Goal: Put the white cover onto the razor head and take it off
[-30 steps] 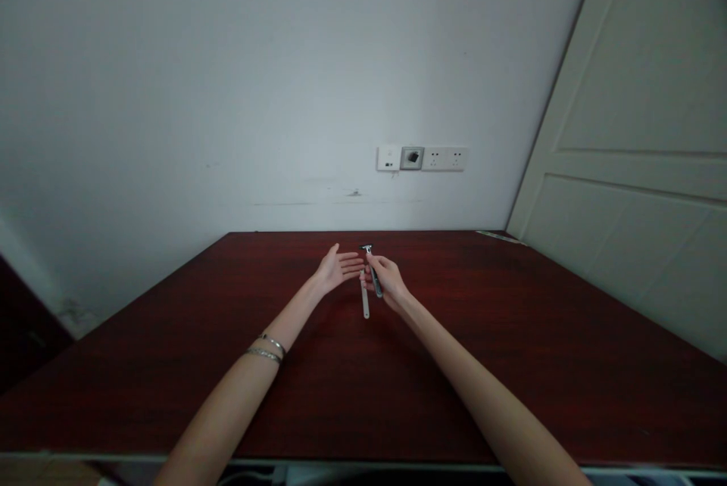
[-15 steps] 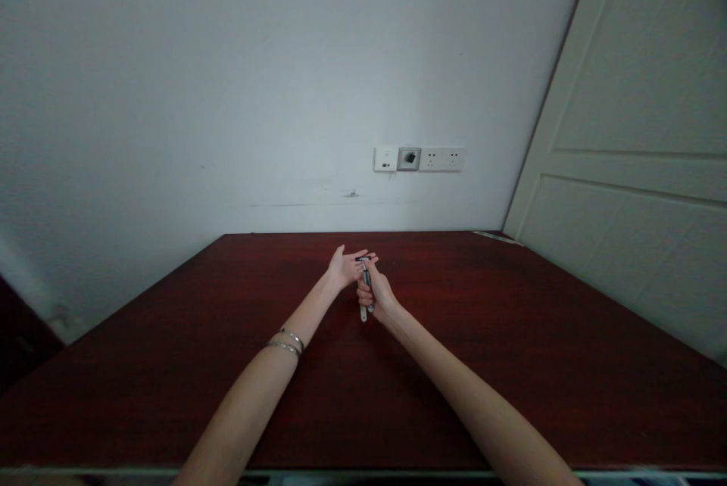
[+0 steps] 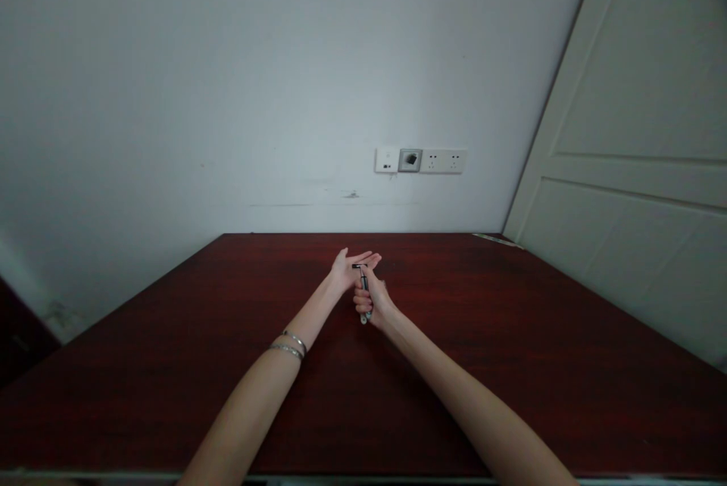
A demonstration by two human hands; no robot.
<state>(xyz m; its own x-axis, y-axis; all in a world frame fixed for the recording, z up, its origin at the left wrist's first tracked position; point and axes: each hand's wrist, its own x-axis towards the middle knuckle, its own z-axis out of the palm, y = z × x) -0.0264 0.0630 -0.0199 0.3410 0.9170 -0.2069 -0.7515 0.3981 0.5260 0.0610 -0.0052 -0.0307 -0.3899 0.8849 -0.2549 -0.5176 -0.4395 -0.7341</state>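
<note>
My right hand (image 3: 371,298) is closed around the pale handle of a T-shaped razor (image 3: 360,266), its thumb lying along the upper part. The razor's narrow dark head points away from me, at the palm side of my left hand (image 3: 344,270). That hand is open with the palm turned up and its fingers stretched to the right, behind the razor. Whether the head touches the skin I cannot tell. The handle's lower end (image 3: 364,319) sticks out below my right fist. Two silvery bangles (image 3: 288,350) circle my left forearm.
Both arms reach over a dark red-brown table (image 3: 170,350). Its far edge meets a white wall (image 3: 227,92) with a row of sockets (image 3: 432,160). A pale panelled door (image 3: 636,153) stands along the right side, and a thin flat strip (image 3: 497,241) lies at the far right corner.
The razor's head has shifted slightly left and toward me, from my left fingers to nearer the palm. My right hand has moved with it; the left stays open.
</note>
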